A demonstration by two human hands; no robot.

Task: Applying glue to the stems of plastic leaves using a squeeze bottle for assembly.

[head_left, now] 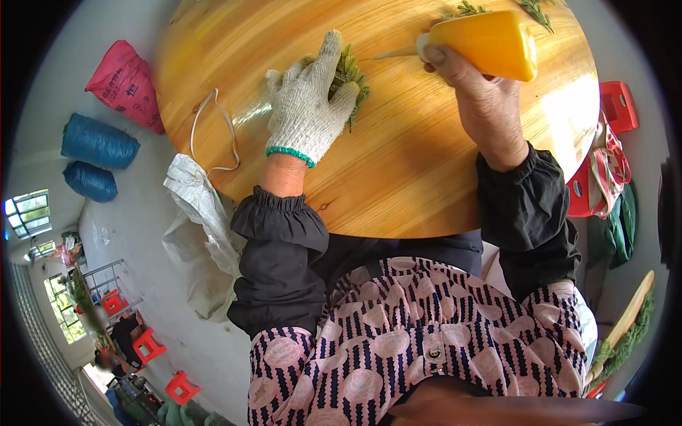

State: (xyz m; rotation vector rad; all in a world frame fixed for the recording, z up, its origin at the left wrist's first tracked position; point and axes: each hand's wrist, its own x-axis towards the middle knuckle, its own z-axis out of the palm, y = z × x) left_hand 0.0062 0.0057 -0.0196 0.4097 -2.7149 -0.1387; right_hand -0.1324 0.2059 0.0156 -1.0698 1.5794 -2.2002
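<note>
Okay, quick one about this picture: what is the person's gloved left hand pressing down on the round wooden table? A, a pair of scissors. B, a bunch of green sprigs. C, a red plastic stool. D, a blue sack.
B. The left hand, in a white knit glove, lies flat on a small bunch of green sprigs on the round wooden table, while the bare right hand holds a yellow squeeze bottle.

Glossy varnished wood tabletop (398, 184), rough knitted cotton glove (309, 113), smooth glossy yellow plastic bottle (490, 44).
</note>
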